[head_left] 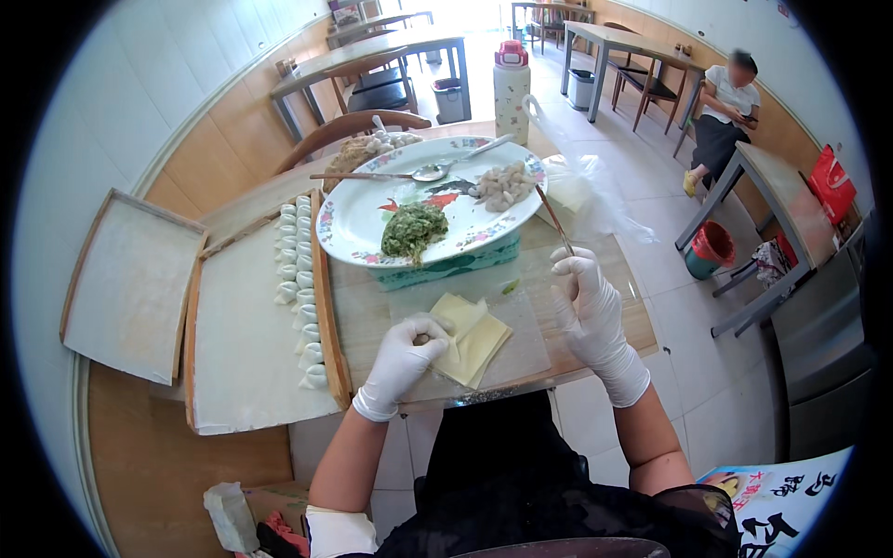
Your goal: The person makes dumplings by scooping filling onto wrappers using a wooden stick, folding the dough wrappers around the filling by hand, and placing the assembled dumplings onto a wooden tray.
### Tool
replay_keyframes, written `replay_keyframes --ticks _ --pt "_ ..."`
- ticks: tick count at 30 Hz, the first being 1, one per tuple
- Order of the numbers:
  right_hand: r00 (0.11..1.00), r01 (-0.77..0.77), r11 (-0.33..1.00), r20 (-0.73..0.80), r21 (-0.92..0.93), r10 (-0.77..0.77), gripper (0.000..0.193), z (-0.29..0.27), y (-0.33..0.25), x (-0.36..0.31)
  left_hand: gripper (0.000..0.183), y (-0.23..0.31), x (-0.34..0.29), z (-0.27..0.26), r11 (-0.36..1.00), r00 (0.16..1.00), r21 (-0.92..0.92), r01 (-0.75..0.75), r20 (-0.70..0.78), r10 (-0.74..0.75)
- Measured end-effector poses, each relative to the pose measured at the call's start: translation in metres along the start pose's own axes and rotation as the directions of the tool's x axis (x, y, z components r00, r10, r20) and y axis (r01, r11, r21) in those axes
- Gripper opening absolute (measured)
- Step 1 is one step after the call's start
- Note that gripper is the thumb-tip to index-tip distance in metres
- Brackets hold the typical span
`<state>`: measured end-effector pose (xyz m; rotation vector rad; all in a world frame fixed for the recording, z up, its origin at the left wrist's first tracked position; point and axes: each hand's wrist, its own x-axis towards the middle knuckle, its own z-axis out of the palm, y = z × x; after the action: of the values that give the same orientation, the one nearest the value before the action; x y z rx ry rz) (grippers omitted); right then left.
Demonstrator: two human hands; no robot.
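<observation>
My left hand (402, 361), in a white glove, pinches the lifted edge of a thin wonton wrapper (462, 324). Under it lies a stack of pale yellow square wrappers (486, 346). My gloved right hand (593, 312) is closed round a thin brown stick (554, 219), probably a chopstick, whose far end reaches the plate's rim. A big oval flowered plate (358, 237) rests on a green box (456, 266). On the plate are green minced filling (415, 231), peeled shrimp (504, 187) and a metal spoon (431, 172).
Folded wontons (304, 279) line the right side of a wood-framed tray (246, 321); another tray (135, 284) leans beyond it. Behind the plate stands a bottle (511, 93). A plastic bag (595, 200) lies at right. A seated person (730, 112) is at the far right.
</observation>
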<state>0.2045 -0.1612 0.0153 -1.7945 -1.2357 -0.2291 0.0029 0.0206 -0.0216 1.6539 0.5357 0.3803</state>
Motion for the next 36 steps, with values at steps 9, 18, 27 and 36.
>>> replay_keyframes --ticks 9,18,27,36 --pt "0.995 0.095 0.995 0.021 0.028 -0.096 0.029 0.009 0.013 -0.004 0.036 -0.007 -0.012 0.008 0.620 0.893 0.676 -0.398 0.130 0.431" --pt "0.989 0.140 0.885 0.108 -0.444 -0.103 0.024 -0.034 0.009 0.060 0.045 0.005 -0.023 0.007 0.441 0.818 0.757 -0.482 0.210 0.535" --pt "0.970 0.213 0.634 0.240 -0.743 -0.044 0.009 -0.016 -0.004 0.106 0.027 -0.003 -0.016 0.007 0.201 0.725 0.850 -0.487 0.264 0.637" --pt "0.974 0.217 0.653 0.201 -0.726 -0.101 0.005 -0.025 -0.017 0.101 0.034 -0.016 -0.035 0.031 0.442 0.793 0.803 -0.399 0.060 0.607"
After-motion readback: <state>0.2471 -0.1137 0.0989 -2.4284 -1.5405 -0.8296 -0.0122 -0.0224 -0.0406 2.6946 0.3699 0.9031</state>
